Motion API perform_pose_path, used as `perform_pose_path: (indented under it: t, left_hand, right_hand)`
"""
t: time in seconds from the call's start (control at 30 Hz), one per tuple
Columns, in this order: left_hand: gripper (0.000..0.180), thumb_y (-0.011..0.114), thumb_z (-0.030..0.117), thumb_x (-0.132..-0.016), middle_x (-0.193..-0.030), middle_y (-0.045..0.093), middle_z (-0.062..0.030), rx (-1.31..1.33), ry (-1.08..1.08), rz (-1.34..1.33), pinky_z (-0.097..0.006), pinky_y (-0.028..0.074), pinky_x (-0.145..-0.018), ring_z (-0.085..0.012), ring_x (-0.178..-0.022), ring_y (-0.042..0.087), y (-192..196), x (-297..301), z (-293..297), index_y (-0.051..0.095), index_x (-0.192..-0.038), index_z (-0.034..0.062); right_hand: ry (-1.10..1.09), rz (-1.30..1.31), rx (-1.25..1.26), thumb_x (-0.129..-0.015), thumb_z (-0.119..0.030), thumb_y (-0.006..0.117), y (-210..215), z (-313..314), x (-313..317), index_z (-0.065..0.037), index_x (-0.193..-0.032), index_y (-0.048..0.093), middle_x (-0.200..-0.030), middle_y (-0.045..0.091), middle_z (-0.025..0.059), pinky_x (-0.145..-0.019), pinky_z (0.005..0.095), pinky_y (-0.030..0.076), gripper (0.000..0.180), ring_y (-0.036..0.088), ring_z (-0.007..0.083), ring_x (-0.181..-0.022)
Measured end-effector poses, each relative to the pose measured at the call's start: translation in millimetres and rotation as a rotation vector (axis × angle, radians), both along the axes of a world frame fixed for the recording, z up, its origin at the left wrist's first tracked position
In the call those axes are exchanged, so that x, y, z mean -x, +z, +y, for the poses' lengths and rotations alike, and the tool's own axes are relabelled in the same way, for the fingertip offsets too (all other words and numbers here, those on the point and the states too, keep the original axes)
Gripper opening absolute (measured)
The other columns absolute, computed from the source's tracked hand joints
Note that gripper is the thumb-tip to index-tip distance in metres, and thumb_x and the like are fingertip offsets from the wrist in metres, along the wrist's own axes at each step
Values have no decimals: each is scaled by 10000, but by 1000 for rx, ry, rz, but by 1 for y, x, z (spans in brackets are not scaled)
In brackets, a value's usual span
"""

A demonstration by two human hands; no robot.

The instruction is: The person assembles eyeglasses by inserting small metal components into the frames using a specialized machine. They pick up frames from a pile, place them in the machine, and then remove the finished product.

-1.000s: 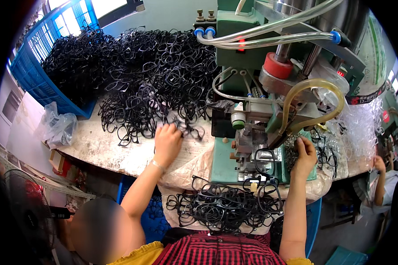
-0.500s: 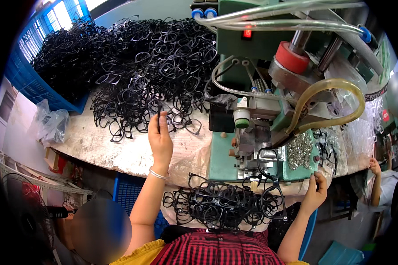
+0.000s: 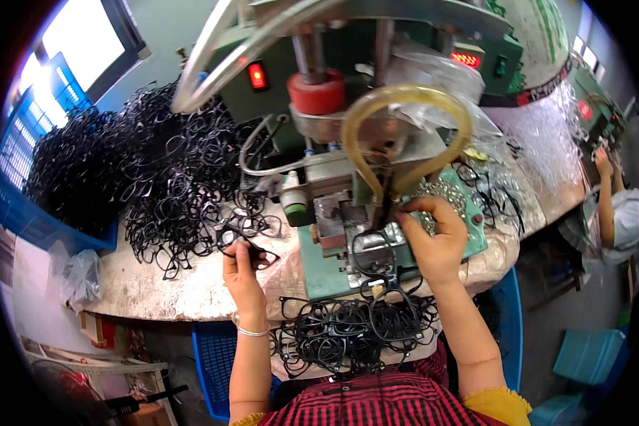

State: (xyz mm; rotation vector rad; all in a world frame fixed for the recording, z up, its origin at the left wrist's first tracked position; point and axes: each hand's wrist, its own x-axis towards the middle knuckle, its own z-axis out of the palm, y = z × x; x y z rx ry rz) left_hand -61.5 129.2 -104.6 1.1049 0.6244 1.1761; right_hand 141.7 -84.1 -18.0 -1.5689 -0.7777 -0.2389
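My left hand (image 3: 245, 278) is closed on a black eyeglass frame (image 3: 264, 257), held above the table just left of the green press machine (image 3: 307, 266). The thumb and fingers of my right hand (image 3: 439, 241) pinch together beside the dark end of the machine's yellow tube (image 3: 362, 160). Whatever lies between those fingertips is too small or hidden to make out. Under the tube, another black eyeglass frame (image 3: 355, 261) rests at the metal fixture (image 3: 370, 245). Small shiny metal parts (image 3: 444, 193) fill a tray right behind my right hand.
A big heap of black eyeglass frames (image 3: 170, 156) covers the table's left, against a blue crate (image 3: 21, 202). More frames (image 3: 334, 330) are piled at the front edge before me. Clear plastic bags (image 3: 78, 277) lie far left. A co-worker's arm (image 3: 605, 192) shows far right.
The view has turned to the right. My left hand has come away from the heap with an eyeglass frame. My right hand has gone from the machine's front right corner to the tube end.
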Motion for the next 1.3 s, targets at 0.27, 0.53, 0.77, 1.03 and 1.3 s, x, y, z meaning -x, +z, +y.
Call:
perform_pose_path:
  t: [0.27,0.53,0.77,1.03,1.3]
  left_hand:
    - [253,523,221,-1027,-993,633,-196,-1033,-150,-14,-358,613,-672,-230,-858,637,167,-49,-52,504,-986,-28]
    - [157,620,129,-969,-938,711,-183,-737,-242,-285,-310,518,-777,-221,-819,671,163,-55,-59,602,-914,-16]
    - [153,660,208,-942,-896,749,-121,-1020,-206,-28,-319,469,-750,-229,-810,715,145,-42,-70,651,-923,56]
    - [147,574,114,-990,-945,634,-179,-816,-215,-127,-356,542,-796,-244,-838,640,170,-36,-70,534,-946,-20]
    - [47,593,-4,-948,-948,673,-181,-787,-208,-67,-352,532,-858,-232,-866,659,161,-47,-68,584,-962,-48]
  right_hand:
    - [295,348,-411,-847,52,691,-2,18,31,7,-1114,484,-1012,641,89,-831,249,476,341,613,114,-885]
    - [389,546,-272,-847,58,652,38,6,40,22,-1280,437,-1053,634,110,-912,309,461,485,602,153,-1013]
    - [284,357,-203,-851,14,676,20,17,33,24,-1215,493,-1007,621,76,-878,292,459,408,572,142,-939]
    - [12,474,-258,-873,-18,671,-15,-20,-26,-25,-982,680,-950,697,59,-827,284,500,109,650,157,-913]
    - [-496,-323,641,-759,-120,725,-48,-59,-59,-54,-815,702,-1041,651,127,-844,446,484,90,590,344,-1040]
